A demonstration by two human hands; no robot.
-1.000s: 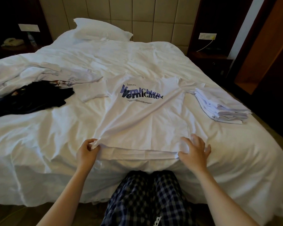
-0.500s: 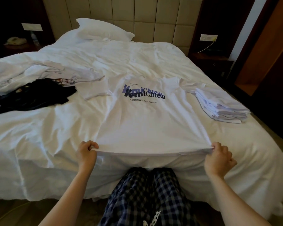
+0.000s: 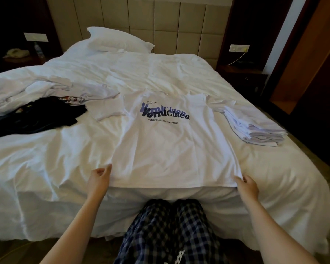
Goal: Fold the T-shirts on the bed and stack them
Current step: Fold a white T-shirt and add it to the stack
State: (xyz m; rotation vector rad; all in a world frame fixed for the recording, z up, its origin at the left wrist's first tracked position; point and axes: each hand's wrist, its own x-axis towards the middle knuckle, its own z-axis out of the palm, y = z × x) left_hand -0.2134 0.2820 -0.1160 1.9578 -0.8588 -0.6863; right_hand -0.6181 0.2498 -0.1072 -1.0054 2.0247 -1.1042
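At the near edge of the bed (image 3: 46, 159), the left hand (image 3: 98, 178) and right hand (image 3: 247, 185) each pinch a hem corner of the white T-shirt (image 3: 170, 149) with curled fingers (image 3: 239, 179). The shirt lies flat, print up, just beside the folded stack (image 3: 255, 128), below the pillow (image 3: 118, 40).

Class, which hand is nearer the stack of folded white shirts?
Right: the right hand pinches the T-shirt corner nearest the stack; the left hand is at the opposite corner.

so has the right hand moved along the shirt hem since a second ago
Yes. The right hand moved rightward, from partway along the hem of the printed T-shirt out to its corner, on the side of the folded stack.
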